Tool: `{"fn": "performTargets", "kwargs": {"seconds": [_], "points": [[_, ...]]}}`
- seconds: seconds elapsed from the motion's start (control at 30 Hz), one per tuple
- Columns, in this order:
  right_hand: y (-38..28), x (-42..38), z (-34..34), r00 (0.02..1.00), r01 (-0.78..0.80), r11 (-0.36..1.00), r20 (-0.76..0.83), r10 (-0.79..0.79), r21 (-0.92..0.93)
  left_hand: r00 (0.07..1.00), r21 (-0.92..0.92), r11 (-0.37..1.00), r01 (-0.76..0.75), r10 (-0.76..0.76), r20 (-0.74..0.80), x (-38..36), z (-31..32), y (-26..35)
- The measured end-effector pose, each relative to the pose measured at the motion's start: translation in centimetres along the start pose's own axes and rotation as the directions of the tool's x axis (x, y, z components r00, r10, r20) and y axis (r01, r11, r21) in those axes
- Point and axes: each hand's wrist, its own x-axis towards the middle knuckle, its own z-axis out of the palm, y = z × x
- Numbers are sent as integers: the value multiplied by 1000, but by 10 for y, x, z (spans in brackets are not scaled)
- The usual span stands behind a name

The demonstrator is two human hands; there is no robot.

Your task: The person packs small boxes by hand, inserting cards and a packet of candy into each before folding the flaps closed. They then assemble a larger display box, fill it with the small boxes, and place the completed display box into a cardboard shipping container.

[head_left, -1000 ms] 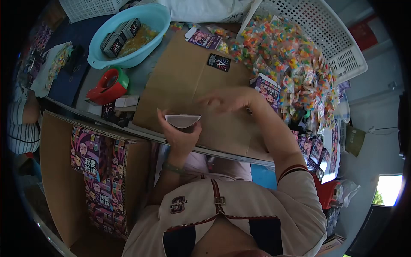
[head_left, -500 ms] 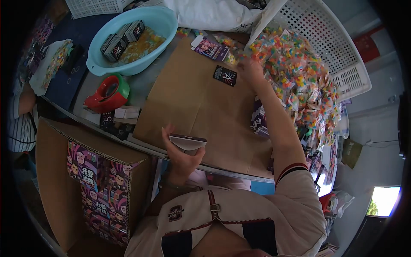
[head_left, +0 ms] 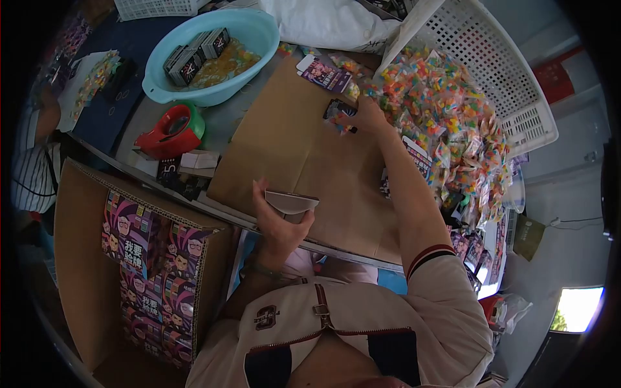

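My left hand (head_left: pixel 277 227) is closed around a small open box (head_left: pixel 292 202), its pale flap facing up, near the front edge of the cardboard. Farther off, my right hand (head_left: pixel 371 118) has its fingers closed on a small clear packet of coloured pieces (head_left: pixel 339 120). That packet overlaps a black deck of cards (head_left: pixel 335 108) lying on the cardboard sheet (head_left: pixel 272 139). Just beyond lies a purple printed box (head_left: pixel 325 74) with its flap raised. A pile of similar packets (head_left: pixel 446 110) spreads to the right of my right hand.
A white perforated basket (head_left: pixel 498 58) lies tipped behind the packets. At left stand a blue basin (head_left: pixel 217 97) with black decks and a red-green tape dispenser (head_left: pixel 169 132). Below is a carton (head_left: pixel 81 258) with printed boxes (head_left: pixel 149 284). Another person's arm (head_left: pixel 48 119) shows far left.
My right hand has moved from the packet pile to the left, bringing a packet over the black deck. My left hand still holds the open box. The whole view has shifted slightly.
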Motion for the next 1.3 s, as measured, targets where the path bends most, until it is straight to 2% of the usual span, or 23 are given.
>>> {"fn": "performTargets", "kwargs": {"seconds": [0.03, 0.07, 0.13, 0.17, 0.23, 0.27, 0.33, 0.37, 0.43, 0.47, 0.5, 0.53, 0.67, 0.73, 0.87, 0.93, 0.97, 1.03, 1.07, 1.13, 1.17, 1.23, 1.3], "points": [[-1, -5, 3, 997, 24, 994, -71, -17, 103, 1000, 3, 1000, 5, -5, -6, 2, 0, 2], [-2, -11, 7, 998, 29, 994, -59, -23, 103, 1000, 33, 999, 12, -12, 9, 3, -1, 4], [-15, -31, 15, 971, 169, 948, -209, -114, 270, 999, 82, 995, 49, -51, 17, 7, -1, 8], [-19, -44, 17, 977, 169, 945, -175, -123, 281, 999, 85, 996, 34, -35, 3, 9, 1, 9], [-47, -70, -15, 995, 100, 696, -78, -64, 711, 999, 104, 994, 37, -36, -18, 7, -1, 11], [-62, -83, -32, 995, 102, 694, -67, -77, 713, 999, 139, 990, 34, -32, -14, 9, -1, 14], [-84, -119, -62, 934, 64, 255, 32, -356, 965, 999, 174, 984, 27, -24, -22, 12, 0, 16], [-90, -130, -68, 930, 69, 254, 30, -366, 965, 999, 171, 985, -9, 15, -32, 12, 0, 15], [-101, -149, -77, 862, 77, 474, 181, -473, 877, 997, 173, 984, -46, 55, -48, 12, -1, 16], [-110, -154, -88, 858, 81, 472, 179, -481, 878, 999, 185, 982, -24, 28, -19, 13, -2, 17], [-120, -158, -102, 847, 374, 645, 37, -530, 666, 1000, 195, 981, -3, 2, 7, 14, -2, 18], [-126, -160, -109, 790, 595, 728, -82, -608, 341, 1000, 197, 980, -3, 4, -3, 15, -1, 19], [-137, -161, -106, 709, 696, 683, -64, -702, 224, 999, 242, 969, -44, 46, -3, 14, 1, 15], [-140, -162, -94, 658, 751, 660, 50, -751, 29, 997, 227, 972, -65, 73, -26, 14, 2, 14], [-146, -163, -80, 652, 755, 655, 113, -750, -6, 994, 208, 973, -95, 103, -29, 12, 3, 9], [-144, -166, -74, 658, 749, 622, -149, -738, 229, 992, 183, 976, -118, 126, -31, 12, 1, 8], [-139, -168, -70, 663, 744, 627, -146, -734, 231, 994, 160, 982, -101, 105, -19, 12, 1, 8], [-123, -174, -59, 701, 697, 675, -425, -572, 240, 997, 131, 988, -81, 81, -1, 13, 0, 9], [-116, -181, -50, 705, 692, 680, -424, -568, 240, 997, 142, 987, -80, 82, -4, 13, 0, 10], [-104, -195, -30, 826, 531, 734, -455, -334, 424, 996, 153, 985, -83, 84, -1, 15, -1, 12], [-103, -197, -22, 828, 526, 736, -456, -327, 426, 994, 160, 982, -104, 107, -10, 16, -1, 12], [-104, -202, -8, 693, 632, 729, -614, -379, 263, 991, 170, 977, -127, 131, -13, 14, 1, 12], [-101, -209, -3, 678, 609, 766, -637, -366, 208, 982, 105, 979, -172, 179, -58, 12, 3, 5]]}}
